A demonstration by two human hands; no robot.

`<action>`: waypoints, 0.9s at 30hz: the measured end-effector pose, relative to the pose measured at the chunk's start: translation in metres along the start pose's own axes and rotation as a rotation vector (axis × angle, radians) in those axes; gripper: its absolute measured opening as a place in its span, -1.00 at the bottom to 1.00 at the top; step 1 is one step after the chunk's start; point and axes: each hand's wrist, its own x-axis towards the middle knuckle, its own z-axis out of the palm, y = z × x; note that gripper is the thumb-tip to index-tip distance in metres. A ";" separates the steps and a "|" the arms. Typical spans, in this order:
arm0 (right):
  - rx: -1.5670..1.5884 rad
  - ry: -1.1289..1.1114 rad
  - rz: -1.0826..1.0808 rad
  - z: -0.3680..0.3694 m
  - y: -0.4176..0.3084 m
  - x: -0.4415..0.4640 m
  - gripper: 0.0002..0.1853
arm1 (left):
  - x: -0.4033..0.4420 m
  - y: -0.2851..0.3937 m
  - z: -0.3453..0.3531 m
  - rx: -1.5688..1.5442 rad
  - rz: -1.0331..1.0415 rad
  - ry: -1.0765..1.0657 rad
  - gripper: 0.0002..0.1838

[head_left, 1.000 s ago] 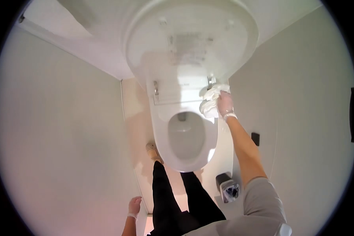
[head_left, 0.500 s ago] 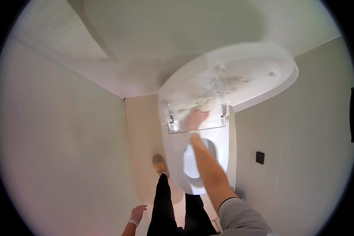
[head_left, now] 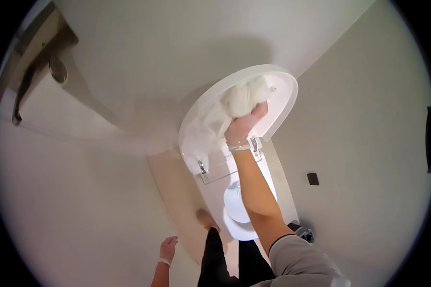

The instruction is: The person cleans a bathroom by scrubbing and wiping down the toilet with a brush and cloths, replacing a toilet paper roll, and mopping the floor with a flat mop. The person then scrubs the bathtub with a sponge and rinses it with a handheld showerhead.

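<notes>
A white cloth (head_left: 244, 98) lies against the inner face of the raised toilet lid (head_left: 288, 88), and my right hand (head_left: 246, 122) grips it in a clear glove. Below this hand, my forearm crosses over part of the toilet bowl (head_left: 237, 208). My left hand (head_left: 168, 248), also in a clear glove, hangs low on the left away from the toilet; its fingers are partly stretched out and hold nothing. The white toilet has metal hinges at the base of the lid.
A paper roll (head_left: 57, 95) hangs in a metal holder (head_left: 26, 83) at the upper left. A small black plate (head_left: 312, 179) is on the right wall. The bin (head_left: 304, 233) stands beside the toilet at lower right. My shoe (head_left: 206, 220) is left of the bowl.
My right hand has moved with the cloth from the right hinge across the lid's base, then up onto the lid's inner face. The view has shifted, bringing the paper holder into sight.
</notes>
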 end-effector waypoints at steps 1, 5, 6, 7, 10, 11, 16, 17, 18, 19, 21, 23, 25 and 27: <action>-0.247 -0.056 -0.142 -0.005 0.025 0.000 -0.29 | 0.007 0.019 -0.002 0.011 0.112 0.042 -0.76; -0.076 -0.088 0.650 -0.036 0.132 -0.064 -0.26 | 0.022 0.176 -0.013 -0.110 0.416 0.138 -0.68; -0.756 -0.488 0.399 -0.039 0.171 -0.099 -0.25 | 0.027 0.219 -0.014 -0.075 0.527 0.096 -0.64; -0.803 -0.600 0.568 -0.032 0.202 -0.134 -0.28 | 0.026 0.264 -0.008 -0.060 0.664 0.111 -0.62; -0.933 -0.775 0.518 -0.039 0.138 -0.153 -0.68 | 0.020 0.350 0.020 0.003 0.778 0.111 -0.53; -0.933 -0.901 0.449 -0.044 0.124 -0.155 -0.83 | 0.016 0.369 0.032 -0.028 0.809 0.129 -0.52; -0.257 -1.473 0.500 -0.094 0.117 -0.221 -0.70 | -0.008 0.412 0.078 -0.220 0.955 0.221 -0.45; -0.309 -1.669 0.765 -0.129 0.080 -0.166 -0.68 | -0.010 0.402 0.072 -0.153 0.919 0.218 -0.44; 0.070 -1.512 0.966 -0.176 0.108 -0.181 -0.67 | -0.019 0.388 0.069 -0.082 0.879 0.215 -0.44; 0.529 -1.303 1.226 -0.222 0.135 -0.195 -0.66 | -0.038 0.368 0.070 0.055 0.924 0.191 -0.41; 0.969 -1.012 1.491 -0.314 0.185 -0.202 -0.65 | -0.076 0.306 0.085 -0.099 0.899 0.013 -0.33; 0.782 -0.725 1.489 -0.414 0.235 -0.167 -0.65 | -0.104 0.219 0.115 -0.005 0.838 -0.168 -0.43; 0.654 -0.497 1.324 -0.491 0.289 -0.116 -0.66 | -0.116 0.149 0.144 0.427 0.930 -0.285 -0.57; 0.246 -0.566 1.032 -0.485 0.279 -0.061 -0.66 | -0.111 0.091 0.193 0.515 0.860 -0.321 -0.58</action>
